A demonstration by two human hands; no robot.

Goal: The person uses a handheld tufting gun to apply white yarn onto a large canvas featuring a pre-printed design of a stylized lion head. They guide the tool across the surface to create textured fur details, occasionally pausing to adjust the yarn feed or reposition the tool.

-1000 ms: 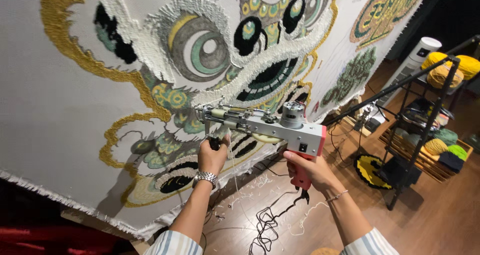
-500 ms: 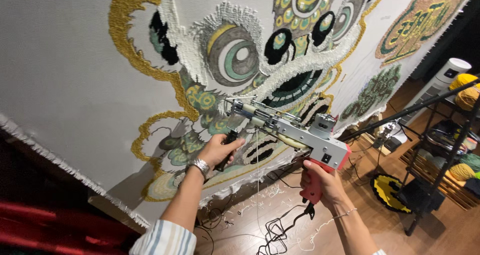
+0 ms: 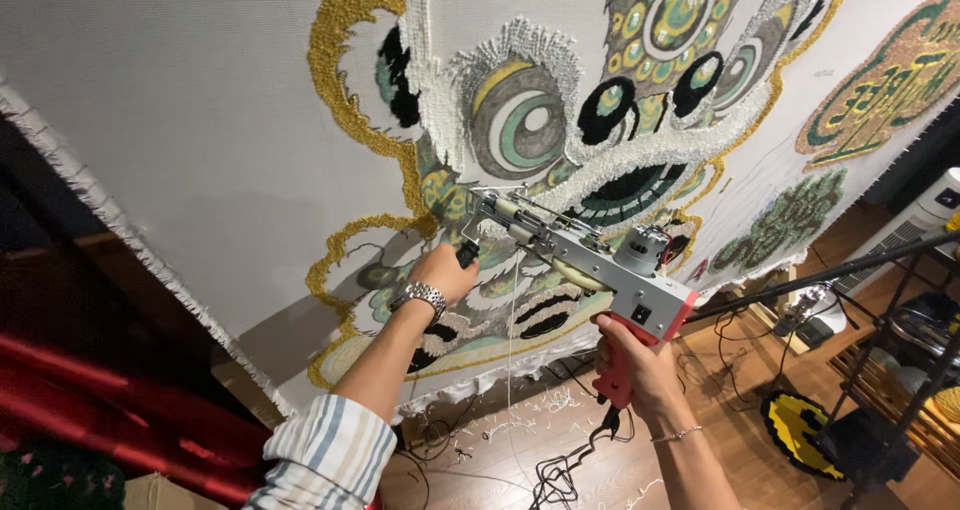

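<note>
Both hands are gripping the tufting gun (image 3: 580,255) tight to steady it: left hand (image 3: 440,273) squeezing the front handle, right hand (image 3: 632,365) clenching the red grip, its tip pressing the cloth (image 3: 200,140).

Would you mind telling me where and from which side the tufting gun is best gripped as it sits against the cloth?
Grip the tufting gun at two places, as its shape invites: the red rear handle from below, where the right hand wraps it, and the black front grip from the left side, where the left hand closes. The needle end points at the stretched cloth, so probably approach from behind.
</note>
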